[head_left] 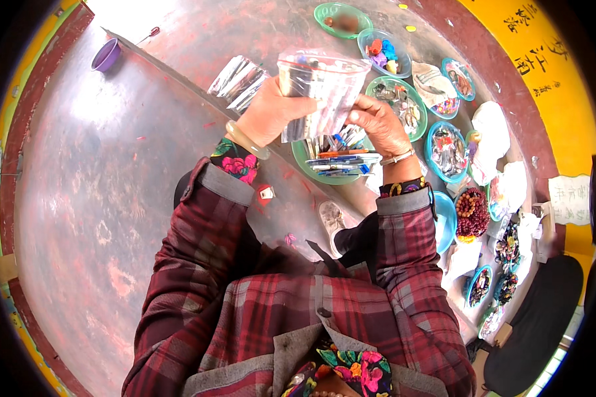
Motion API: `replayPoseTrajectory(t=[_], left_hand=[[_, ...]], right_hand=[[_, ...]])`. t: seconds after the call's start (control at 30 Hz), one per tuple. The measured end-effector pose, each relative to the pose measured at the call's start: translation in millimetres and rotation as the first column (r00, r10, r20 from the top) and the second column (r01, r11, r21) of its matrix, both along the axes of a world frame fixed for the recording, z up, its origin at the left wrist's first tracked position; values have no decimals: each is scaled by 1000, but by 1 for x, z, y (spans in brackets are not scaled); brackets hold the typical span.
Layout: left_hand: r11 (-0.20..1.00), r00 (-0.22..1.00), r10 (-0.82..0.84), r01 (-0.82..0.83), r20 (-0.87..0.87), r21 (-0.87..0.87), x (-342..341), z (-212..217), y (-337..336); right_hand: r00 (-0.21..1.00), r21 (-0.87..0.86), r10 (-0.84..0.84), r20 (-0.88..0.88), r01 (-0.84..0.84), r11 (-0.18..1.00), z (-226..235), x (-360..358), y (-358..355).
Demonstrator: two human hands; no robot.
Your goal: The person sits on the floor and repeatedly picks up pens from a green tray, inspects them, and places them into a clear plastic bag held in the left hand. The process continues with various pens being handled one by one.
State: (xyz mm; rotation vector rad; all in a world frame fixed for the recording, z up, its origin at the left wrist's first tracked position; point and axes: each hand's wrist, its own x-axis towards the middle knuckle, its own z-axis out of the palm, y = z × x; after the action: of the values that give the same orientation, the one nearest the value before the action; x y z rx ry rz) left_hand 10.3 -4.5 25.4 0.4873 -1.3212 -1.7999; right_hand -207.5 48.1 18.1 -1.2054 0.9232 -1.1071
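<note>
My left hand (266, 114) is closed on the left side of a clear zip bag (321, 92), its thumb lying across the front. The bag is upright, with a red line along its top edge, and thin pale and dark items show through the plastic. My right hand (381, 127) pinches the bag's lower right side between thumb and fingers. Below the bag is a green basin (303, 162) of pens (341, 161), partly covered by the bag and my right hand. Left of the bag, several similar filled bags (238, 83) lie in a pile on the floor.
Basins of small goods line the right side, including a green basin (420, 109), a blue basin (428, 153) and dark red beads (471, 210). A purple bowl (106, 55) and scissors (151, 33) sit at the far left. My shoe (332, 221) is beside the pen basin.
</note>
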Motion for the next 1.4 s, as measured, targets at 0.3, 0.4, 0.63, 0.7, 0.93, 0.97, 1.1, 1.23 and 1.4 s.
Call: replayPoseTrajectory(t=[0.3,0.4,0.63,0.7,0.93,0.97,1.1,1.23,1.4], left_hand=[[1000,998,3,-2,-60,16,13,11,-4],[999,996,40,-39,-84,15,9,12,-1],[999,998,38,-37,-54,17,12,11,-1],[999,999,19,-18,-37,35,17,10,-2],[999,998,-1,4,-66,46,20,8,-4],[999,998,1,1,-57,45,19,9,-3],[999,999,2,1,-53,52,18,9,-3],[997,994,57,-51,-90,65,15,11,0],[995,993,70,-63,-94,77,13,13,-1]], right_hand=[[516,-59,-12,-857,-76,995,-66,-10,-14],[153,-44,-12,-988,-207,977,-110,12,-12],[-184,85,39,-982,-248,965,-167,50,-8],[-176,75,35,-984,-227,971,-167,53,-9],[-162,118,86,-983,-199,973,-169,47,-14],[-156,102,71,-985,-201,974,-172,44,-15],[-172,83,47,-984,-209,974,-170,39,-13],[-198,79,47,-979,-158,984,-141,43,-16],[148,-331,-320,-936,-58,942,-63,-1,-25]])
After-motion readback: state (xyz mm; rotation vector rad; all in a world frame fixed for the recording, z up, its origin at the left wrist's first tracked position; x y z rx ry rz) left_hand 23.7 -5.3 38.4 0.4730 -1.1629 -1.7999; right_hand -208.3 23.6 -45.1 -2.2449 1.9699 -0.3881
